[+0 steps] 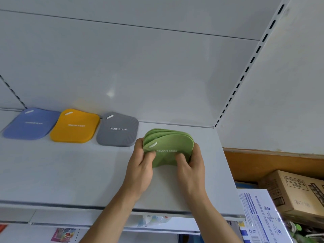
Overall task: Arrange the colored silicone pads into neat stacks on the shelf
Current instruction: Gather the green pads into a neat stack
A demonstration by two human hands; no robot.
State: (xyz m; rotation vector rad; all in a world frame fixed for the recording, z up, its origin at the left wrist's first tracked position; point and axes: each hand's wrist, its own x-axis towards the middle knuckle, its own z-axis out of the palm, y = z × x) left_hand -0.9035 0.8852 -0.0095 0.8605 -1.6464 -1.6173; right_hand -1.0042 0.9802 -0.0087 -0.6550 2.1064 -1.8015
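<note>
A bunch of green pads [169, 146] stands fanned on edge on the white shelf [70, 172], clasped between the left hand [141, 170] and right hand [190, 170], thumbs pressed on the front pad. Left of the left hand lie the grey pad [117, 130], yellow pad [75, 126] and blue pad [31, 124], flat in a row.

A single head-worn camera looks forward and slightly down from in front of the shelf [70, 172], close enough that both forearms enter from the bottom edge. It faces the white back wall [140, 67]; boxes [287, 192] show lower right.
</note>
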